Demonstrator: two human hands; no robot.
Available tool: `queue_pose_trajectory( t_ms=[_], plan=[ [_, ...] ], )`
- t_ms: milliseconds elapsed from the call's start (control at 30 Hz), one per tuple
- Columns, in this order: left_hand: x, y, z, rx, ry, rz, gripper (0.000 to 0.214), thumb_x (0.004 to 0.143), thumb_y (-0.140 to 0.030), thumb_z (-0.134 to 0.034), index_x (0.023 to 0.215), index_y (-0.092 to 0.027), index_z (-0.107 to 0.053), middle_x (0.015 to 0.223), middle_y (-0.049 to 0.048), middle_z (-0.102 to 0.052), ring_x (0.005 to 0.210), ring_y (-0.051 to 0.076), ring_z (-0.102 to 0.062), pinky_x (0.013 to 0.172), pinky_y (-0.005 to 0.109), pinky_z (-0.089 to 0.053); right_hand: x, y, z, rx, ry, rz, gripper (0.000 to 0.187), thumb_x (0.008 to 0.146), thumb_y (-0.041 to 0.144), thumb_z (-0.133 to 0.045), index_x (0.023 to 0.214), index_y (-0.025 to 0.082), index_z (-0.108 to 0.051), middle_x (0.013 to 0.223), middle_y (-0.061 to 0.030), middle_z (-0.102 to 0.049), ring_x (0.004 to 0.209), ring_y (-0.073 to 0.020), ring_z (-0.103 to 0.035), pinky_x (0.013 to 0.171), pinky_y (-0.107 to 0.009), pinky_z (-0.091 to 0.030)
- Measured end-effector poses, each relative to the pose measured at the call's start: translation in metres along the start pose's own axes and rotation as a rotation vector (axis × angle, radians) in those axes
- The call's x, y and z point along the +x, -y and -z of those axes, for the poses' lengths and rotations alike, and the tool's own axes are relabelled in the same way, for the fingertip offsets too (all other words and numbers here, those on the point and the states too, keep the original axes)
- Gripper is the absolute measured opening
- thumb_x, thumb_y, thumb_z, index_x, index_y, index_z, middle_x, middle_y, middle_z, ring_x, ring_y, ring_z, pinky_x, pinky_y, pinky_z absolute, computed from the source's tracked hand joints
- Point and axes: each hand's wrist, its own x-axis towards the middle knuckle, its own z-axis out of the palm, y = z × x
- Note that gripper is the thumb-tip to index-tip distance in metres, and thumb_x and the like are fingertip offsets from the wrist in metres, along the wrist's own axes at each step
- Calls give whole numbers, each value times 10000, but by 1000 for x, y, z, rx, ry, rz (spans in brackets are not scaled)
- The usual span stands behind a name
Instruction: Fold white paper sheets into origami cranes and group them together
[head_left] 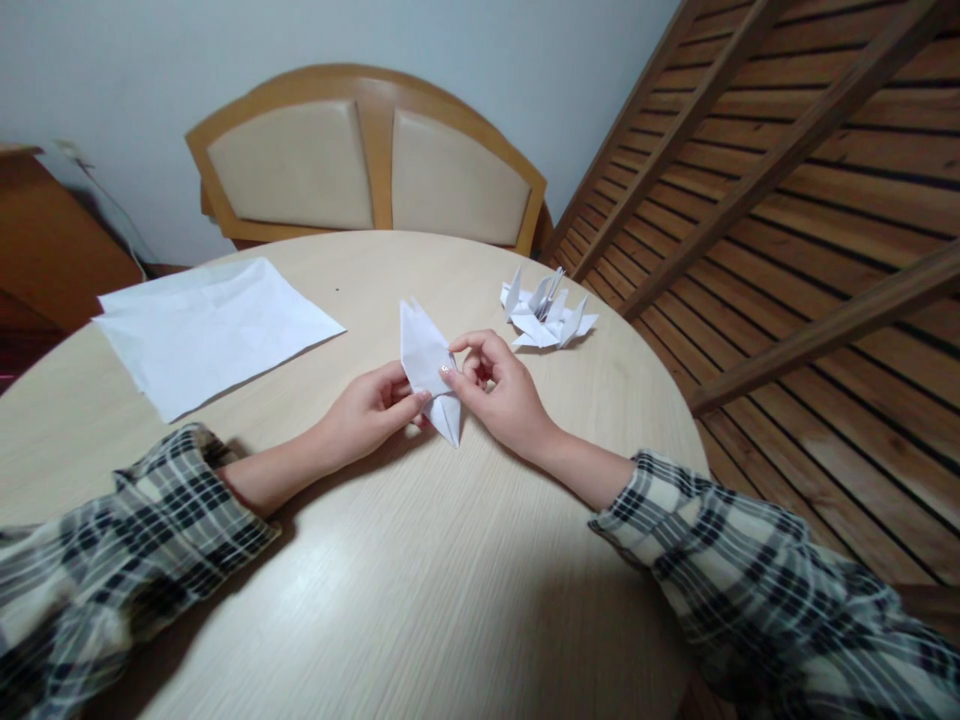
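Between thumb and fingers of the left hand (367,408), pinching a folded white origami piece (424,350) near its crease; with the right hand (511,400), pinching its right edge between thumb and index finger. Holding it over the round wood-grain table (420,590), between white paper sheets (217,335) at left and origami cranes (541,328) at right.

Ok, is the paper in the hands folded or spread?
Folded: the paper shows creased layers and narrow points, held between the left hand and right hand.
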Motion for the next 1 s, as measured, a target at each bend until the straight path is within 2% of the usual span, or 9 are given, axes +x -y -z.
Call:
queue_pose_trajectory(
  t_ms=[133,200,300,433,633,733,867,1000],
  plan=[
    [0,-2,1,4,15,4,246,823,-339,-685,962,-146,-620,783,25,-684,660,148,-633,618,266,-545,2,-6,1,-43,-9,15,164,843,286,-711,978,235,-633,950,-14,-565,784,-134,-545,696,-285,-486],
    [0,-3,2,18,3,0,240,816,-338,-684,956,-148,-638,800,30,-684,687,155,-632,622,263,-536,3,-11,0,11,3,-4,195,826,317,-731,984,245,-641,1064,-34,-563,860,-147,-575,754,-307,-521],
    [2,-3,4,33,-39,1,248,817,-343,-677,975,-152,-664,855,37,-683,732,159,-621,636,254,-521,4,-18,-1,144,64,-47,198,839,333,-712,998,245,-633,1129,-45,-559,955,-162,-609,837,-333,-545],
    [3,1,6,-46,-77,63,281,839,-384,-663,1014,-165,-659,867,20,-645,737,149,-596,636,242,-510,5,-20,-2,246,141,-103,176,871,307,-673,1023,245,-611,1103,-37,-616,1005,-165,-618,902,-334,-542],
    [3,6,5,-165,-9,106,255,861,-380,-669,988,-167,-612,772,-20,-579,659,119,-542,583,214,-468,6,-19,-2,268,167,-115,155,892,260,-637,1045,239,-617,1073,-25,-667,958,-156,-631,904,-332,-532],
    [4,6,5,-159,5,104,247,865,-382,-663,976,-167,-615,765,-16,-577,651,120,-522,580,218,-453,6,-20,-2,250,175,-84,143,902,250,-616,1040,231,-650,1098,-36,-680,989,-168,-633,936,-350,-515],
    [4,4,5,-119,-49,90,200,869,-375,-642,888,-177,-616,719,-20,-535,619,118,-479,550,217,-402,6,-18,1,166,204,-48,166,905,194,-578,1009,236,-700,1075,-27,-701,1037,-178,-627,958,-357,-492],
    [3,3,4,-174,-79,124,218,842,-384,-671,899,-175,-652,703,-18,-544,594,113,-464,541,222,-376,5,-15,2,106,199,-28,210,921,172,-545,992,244,-729,1060,-17,-720,1011,-170,-637,937,-346,-483]
  ],
)
